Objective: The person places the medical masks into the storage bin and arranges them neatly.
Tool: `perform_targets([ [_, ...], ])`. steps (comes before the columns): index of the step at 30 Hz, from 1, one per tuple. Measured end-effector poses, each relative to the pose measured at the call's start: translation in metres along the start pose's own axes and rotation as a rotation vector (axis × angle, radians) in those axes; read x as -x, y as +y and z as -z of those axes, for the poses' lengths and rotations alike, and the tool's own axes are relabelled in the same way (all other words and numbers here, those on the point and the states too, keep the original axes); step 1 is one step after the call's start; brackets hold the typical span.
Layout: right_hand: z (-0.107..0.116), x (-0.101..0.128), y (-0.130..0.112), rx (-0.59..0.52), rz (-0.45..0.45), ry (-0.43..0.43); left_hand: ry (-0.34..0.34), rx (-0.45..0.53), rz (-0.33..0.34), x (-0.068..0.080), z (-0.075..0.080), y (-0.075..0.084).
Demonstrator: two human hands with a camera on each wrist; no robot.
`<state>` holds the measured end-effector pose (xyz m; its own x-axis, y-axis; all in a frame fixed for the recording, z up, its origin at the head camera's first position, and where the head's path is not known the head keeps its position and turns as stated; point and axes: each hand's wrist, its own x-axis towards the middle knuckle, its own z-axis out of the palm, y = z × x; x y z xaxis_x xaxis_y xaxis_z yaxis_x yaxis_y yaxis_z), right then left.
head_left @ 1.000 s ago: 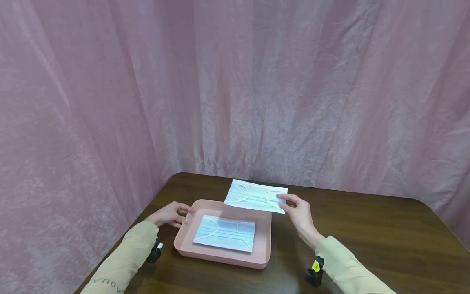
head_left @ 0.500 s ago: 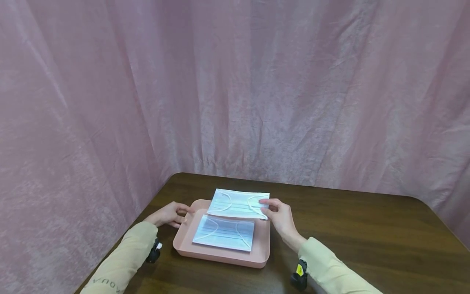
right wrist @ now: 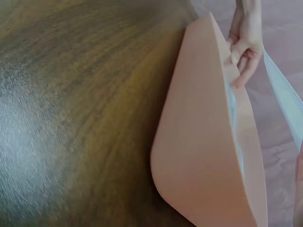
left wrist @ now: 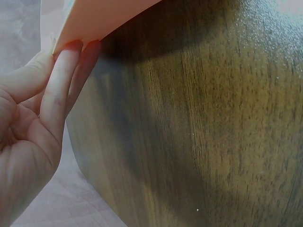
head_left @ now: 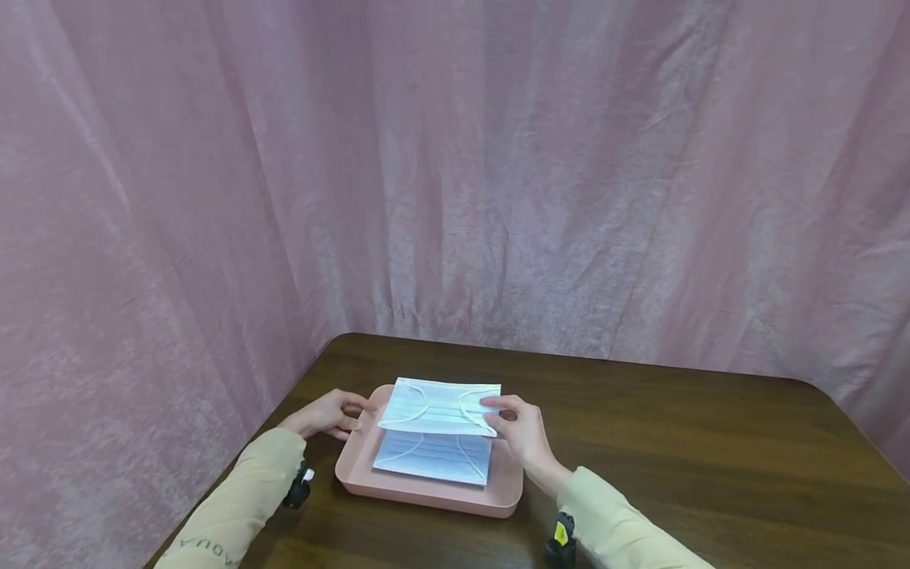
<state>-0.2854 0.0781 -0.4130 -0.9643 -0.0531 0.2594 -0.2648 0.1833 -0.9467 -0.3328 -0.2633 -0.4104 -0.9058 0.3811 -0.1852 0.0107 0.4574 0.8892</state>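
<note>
The face mask (head_left: 441, 405) hung level just above the pink tray (head_left: 426, 494), pinched at its right edge by the right hand (head_left: 517, 427), with another mask (head_left: 434, 457) already lying flat on the tray floor beneath it. To land it well, it probably needed lowering square over that mask, edges matched, before the pinch eased. At the tray's far-left corner the left hand (head_left: 329, 413) gripped the rim, fingers curled, steadying it on the wooden table (head_left: 697, 442).

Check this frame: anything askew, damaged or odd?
Nothing stands out. The pink tray sits flat on the table with one mask lying square inside. The right hand holds a second mask above it; the left hand grips the tray's rim.
</note>
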Motion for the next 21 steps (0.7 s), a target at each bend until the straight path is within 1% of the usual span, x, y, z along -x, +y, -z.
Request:
perform_targets([
  [4,-0.005,0.003,0.003,0.087,0.048,0.0,0.004,0.006,0.007,0.0,0.0,-0.001],
  [6,-0.006,0.005,0.005,0.122,0.061,-0.001,-0.002,0.009,0.003,0.0,0.001,-0.001],
  [8,-0.007,0.006,0.006,0.135,0.057,-0.009,-0.008,0.01,-0.003,0.0,0.001,0.0],
  [15,-0.01,0.01,0.009,0.101,0.034,-0.083,-0.025,0.027,-0.022,-0.001,0.002,-0.001],
  [21,-0.013,0.012,0.012,0.064,0.02,-0.106,-0.026,0.032,-0.022,-0.002,0.002,-0.003],
])
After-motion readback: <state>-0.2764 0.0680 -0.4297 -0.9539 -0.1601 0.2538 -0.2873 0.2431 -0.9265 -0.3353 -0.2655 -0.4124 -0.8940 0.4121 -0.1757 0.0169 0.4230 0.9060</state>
